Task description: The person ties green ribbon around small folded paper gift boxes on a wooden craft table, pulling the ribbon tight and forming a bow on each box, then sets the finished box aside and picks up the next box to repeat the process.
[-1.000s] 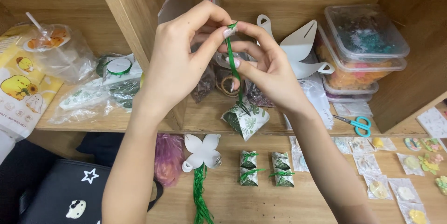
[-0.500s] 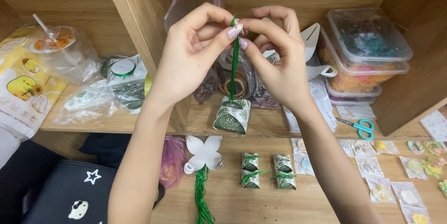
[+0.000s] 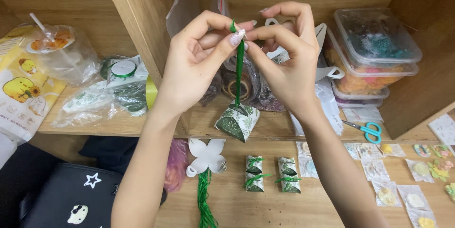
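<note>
Both my hands pinch the green ribbon [image 3: 239, 67], the small leaf box [image 3: 238, 122] hangs at 6 o'clock.
If my left hand [image 3: 199, 62] or right hand [image 3: 284, 59] loosens, I think the ribbon slips and the box falls.

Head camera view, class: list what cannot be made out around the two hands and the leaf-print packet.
- Green ribbon: its top end is pinched between left hand and right hand fingertips.
- Leaf-print packet: contents hidden by wrapping.
- Stacked plastic boxes: contents blurred through the lids.
- Bags behind the hands: largely covered.
</note>
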